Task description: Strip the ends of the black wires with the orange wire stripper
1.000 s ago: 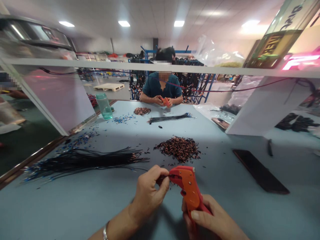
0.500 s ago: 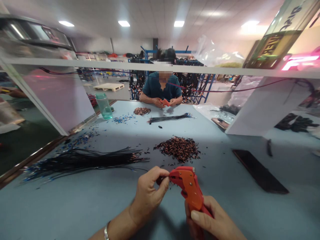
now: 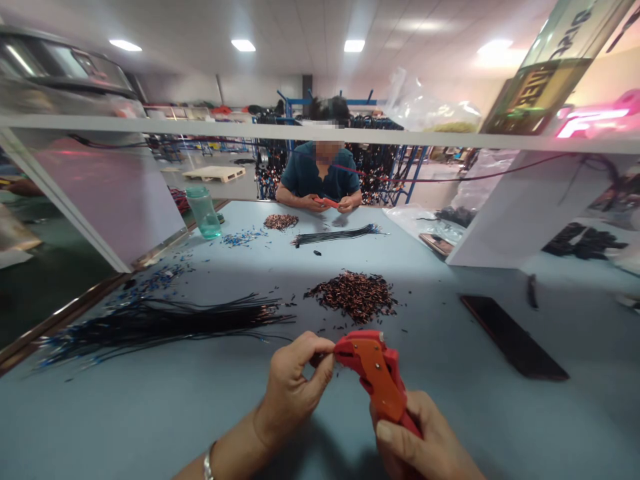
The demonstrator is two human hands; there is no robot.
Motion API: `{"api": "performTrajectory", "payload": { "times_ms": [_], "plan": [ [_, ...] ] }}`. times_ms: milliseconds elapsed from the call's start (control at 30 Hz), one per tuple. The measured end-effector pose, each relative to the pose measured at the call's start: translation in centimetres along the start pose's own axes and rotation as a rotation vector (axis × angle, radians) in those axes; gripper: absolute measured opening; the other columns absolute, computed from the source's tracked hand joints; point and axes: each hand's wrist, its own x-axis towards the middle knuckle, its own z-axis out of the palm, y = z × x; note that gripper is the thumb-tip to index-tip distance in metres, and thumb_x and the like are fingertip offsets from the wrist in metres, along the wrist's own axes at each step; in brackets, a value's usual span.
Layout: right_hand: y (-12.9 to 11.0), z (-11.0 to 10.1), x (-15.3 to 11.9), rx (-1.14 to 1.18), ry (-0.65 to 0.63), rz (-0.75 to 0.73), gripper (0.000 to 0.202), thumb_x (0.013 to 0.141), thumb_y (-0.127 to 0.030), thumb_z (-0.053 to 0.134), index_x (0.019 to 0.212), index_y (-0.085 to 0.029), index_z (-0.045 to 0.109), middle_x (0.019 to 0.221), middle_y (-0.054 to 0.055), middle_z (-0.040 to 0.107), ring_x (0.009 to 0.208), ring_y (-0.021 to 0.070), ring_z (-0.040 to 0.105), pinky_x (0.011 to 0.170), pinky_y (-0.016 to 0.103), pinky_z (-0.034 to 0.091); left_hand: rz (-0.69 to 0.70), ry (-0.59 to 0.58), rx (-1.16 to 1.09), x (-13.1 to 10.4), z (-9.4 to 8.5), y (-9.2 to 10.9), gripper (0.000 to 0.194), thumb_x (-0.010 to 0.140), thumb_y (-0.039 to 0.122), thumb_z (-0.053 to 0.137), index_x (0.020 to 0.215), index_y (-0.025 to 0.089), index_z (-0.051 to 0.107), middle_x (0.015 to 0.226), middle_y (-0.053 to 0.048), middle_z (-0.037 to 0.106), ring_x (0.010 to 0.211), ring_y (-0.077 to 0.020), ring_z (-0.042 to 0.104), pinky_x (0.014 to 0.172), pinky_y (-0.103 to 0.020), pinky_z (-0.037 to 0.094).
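My right hand (image 3: 420, 437) is wrapped round the handle of a red and orange wire stripper (image 3: 377, 370), whose head points to the left. Thumb and forefinger of my left hand (image 3: 299, 381) are pinched together right at the stripper's jaws. What they hold is mostly hidden; only something small and dark shows between the fingers. Just beyond the stripper lies a heap of short black pieces with copper ends (image 3: 354, 297). To the left, a bundle of thin black wires (image 3: 165, 323) with blue-tipped ends rests on the table.
A black phone (image 3: 513, 337) lies on the right. Blue scraps (image 3: 165, 277) are scattered at the left edge. Across the table (image 3: 240, 427) a person (image 3: 320, 177) holds a similar red tool. A green bottle (image 3: 204, 213) stands back left; a white shelf (image 3: 210, 127) spans overhead.
The view has shifted slightly. Both my hands keep their places at the stripper's head and handle. The tool in the other person's hands has tilted flatter.
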Motion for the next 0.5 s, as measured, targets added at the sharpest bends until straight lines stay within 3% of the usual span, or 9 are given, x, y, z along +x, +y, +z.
{"api": "performTrajectory", "payload": {
  "times_ms": [233, 500],
  "plan": [
    [0.49, 0.05, 0.34, 0.152, 0.058, 0.075, 0.053, 0.072, -0.065, 0.071, 0.064, -0.019, 0.046, 0.044, -0.007, 0.044, 0.035, 0.005, 0.037, 0.034, 0.016, 0.029, -0.08, -0.022, 0.044, -0.29, 0.18, -0.58, 0.012, 0.085, 0.013, 0.058, 0.081, 0.018, 0.067, 0.066, 0.002, 0.062, 0.059, -0.0097, 0.056, 0.058, -0.018, 0.045],
    [0.73, -0.6, 0.38, 0.227, 0.018, 0.119, 0.05, 0.074, -0.063, 0.07, 0.072, -0.018, 0.049, 0.044, -0.007, 0.046, 0.034, 0.0052, 0.04, 0.036, 0.015, 0.031, -0.086, -0.017, 0.038, 0.17, 0.29, 0.12, 0.011, 0.085, 0.014, 0.058, 0.079, 0.018, 0.067, 0.066, 0.001, 0.063, 0.058, -0.0099, 0.057, 0.057, -0.018, 0.046]
  ]
}}
